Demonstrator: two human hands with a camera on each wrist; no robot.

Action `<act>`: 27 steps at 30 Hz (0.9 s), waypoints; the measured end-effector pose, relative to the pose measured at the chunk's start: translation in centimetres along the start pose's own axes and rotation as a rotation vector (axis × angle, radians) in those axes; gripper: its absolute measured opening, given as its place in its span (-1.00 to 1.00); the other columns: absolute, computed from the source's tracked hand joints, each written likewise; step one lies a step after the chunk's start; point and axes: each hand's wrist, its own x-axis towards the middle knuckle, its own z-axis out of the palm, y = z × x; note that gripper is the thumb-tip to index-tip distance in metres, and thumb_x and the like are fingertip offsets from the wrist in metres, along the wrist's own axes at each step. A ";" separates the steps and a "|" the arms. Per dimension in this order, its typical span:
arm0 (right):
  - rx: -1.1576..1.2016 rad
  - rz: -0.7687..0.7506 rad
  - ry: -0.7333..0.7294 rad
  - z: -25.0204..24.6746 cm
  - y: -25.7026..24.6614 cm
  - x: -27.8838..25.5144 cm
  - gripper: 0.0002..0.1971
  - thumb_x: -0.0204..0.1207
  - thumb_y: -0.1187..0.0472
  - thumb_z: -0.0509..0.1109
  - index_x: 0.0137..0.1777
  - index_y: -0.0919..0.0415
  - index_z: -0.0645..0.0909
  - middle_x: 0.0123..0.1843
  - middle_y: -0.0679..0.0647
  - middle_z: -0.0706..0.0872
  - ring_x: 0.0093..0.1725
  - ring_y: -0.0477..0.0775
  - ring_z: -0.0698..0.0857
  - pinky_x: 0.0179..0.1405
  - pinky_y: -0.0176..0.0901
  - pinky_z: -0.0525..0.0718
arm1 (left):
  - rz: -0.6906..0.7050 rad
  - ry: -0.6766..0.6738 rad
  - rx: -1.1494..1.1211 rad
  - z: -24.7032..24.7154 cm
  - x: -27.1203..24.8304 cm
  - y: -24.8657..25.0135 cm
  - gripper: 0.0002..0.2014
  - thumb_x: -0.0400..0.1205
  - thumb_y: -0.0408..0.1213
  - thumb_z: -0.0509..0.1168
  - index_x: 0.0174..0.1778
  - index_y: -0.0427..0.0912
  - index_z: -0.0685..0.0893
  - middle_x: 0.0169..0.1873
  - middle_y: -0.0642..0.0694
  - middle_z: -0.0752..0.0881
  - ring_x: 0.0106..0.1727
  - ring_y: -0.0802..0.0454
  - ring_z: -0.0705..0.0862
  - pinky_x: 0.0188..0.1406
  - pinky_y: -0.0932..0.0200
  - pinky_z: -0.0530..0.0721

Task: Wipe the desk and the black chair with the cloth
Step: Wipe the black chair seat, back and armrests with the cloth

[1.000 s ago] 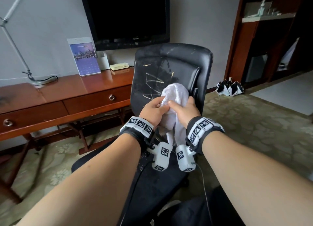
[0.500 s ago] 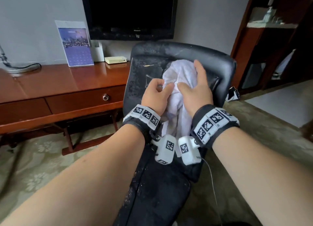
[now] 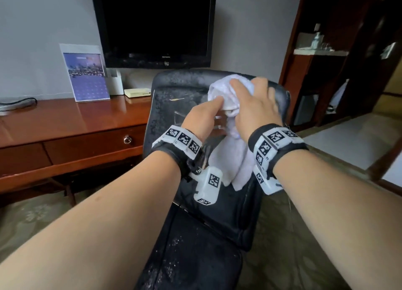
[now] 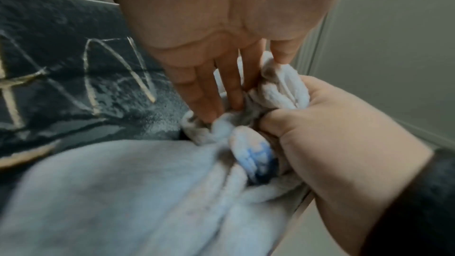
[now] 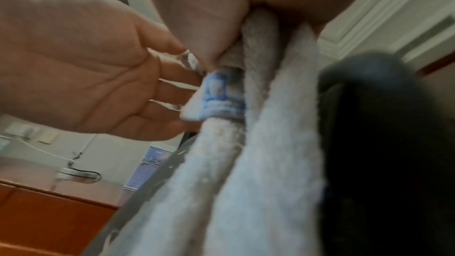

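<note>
- Two hands work one white cloth (image 3: 230,98) against the upper backrest of the black chair (image 3: 174,98); the wooden table (image 3: 71,120) stands to the left, apart from the hands.
- Left hand (image 3: 202,120): fingers straight, tips pressing into the bunched cloth.
- Right hand (image 3: 254,107): laid over the bunch, thumb and palm seemingly clamping a fold, though the wrist view is blurred.
- Step in hand, as judged: wiping the chair back near its top edge; pale scratch-like marks (image 4: 118,69) show left of the cloth.
- Next move calls for firm sweeps across the dusty backrest, then down to the speckled seat (image 3: 195,257).
</note>
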 end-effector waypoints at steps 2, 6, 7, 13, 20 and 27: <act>-0.098 0.055 0.137 -0.7 0.8 0.1 -0.35 0.46 0.34 0.38 0.49 -0.17 0.38 0.36 0.14 0.36 0.21 0.29 0.36 0.26 0.16 0.48 | 0.078 0.049 0.065 -0.2 -0.3 -0.2 -0.69 0.78 -0.08 0.28 0.12 -0.29 0.75 -0.03 -0.29 0.81 -0.09 -0.21 0.76 0.01 -0.10 0.80; -0.284 0.148 0.160 0.2 3.0 0.8 -0.34 0.37 0.37 0.37 0.52 0.08 0.42 0.56 0.22 0.36 0.45 0.39 0.36 0.38 0.25 0.39 | 0.113 0.129 0.129 -0.2 0.2 -0.2 -0.83 0.79 -0.16 0.28 -0.01 -0.12 0.73 -0.08 -0.14 0.77 -0.13 -0.07 0.71 -0.11 -0.05 0.75; -0.292 0.146 0.106 1.0 3.4 1.0 -0.23 0.32 0.36 0.46 0.58 0.15 0.36 0.66 0.22 0.29 0.58 0.40 0.29 0.51 0.28 0.33 | 0.118 0.133 0.145 -0.2 0.4 -0.1 -0.83 0.79 -0.18 0.29 -0.01 -0.14 0.73 -0.10 -0.13 0.76 -0.15 -0.05 0.71 -0.11 -0.04 0.75; -0.323 0.076 0.048 6.5 1.0 4.4 -0.08 0.28 0.27 0.59 0.66 0.28 0.26 0.72 0.17 0.25 0.67 0.36 0.20 0.63 0.21 0.27 | 0.134 0.150 0.194 -3.0 2.7 -0.8 -0.84 0.79 -0.21 0.29 0.09 -0.16 0.77 -0.12 -0.08 0.75 -0.16 -0.02 0.71 -0.01 -0.10 0.83; -0.227 0.053 0.036 11.8 -5.4 9.9 -0.20 0.39 0.30 0.47 0.65 0.28 0.26 0.69 0.15 0.28 0.60 0.35 0.29 0.54 0.18 0.33 | 0.029 0.255 0.258 -9.7 7.1 -3.2 -0.78 0.58 0.07 0.31 -0.06 0.08 0.79 -0.14 0.09 0.82 0.01 -0.14 0.82 0.24 -0.26 0.80; -0.176 -0.224 -0.258 15.0 -10.4 14.0 -0.11 0.46 0.30 0.37 0.76 -0.15 0.10 0.82 0.02 -0.01 0.73 0.41 -0.01 0.71 0.24 0.07 | 0.015 0.393 0.399 -14.7 10.5 -5.6 -0.57 0.80 0.07 0.23 0.52 -0.06 0.63 0.38 0.02 0.72 0.31 0.06 0.65 0.22 0.24 0.44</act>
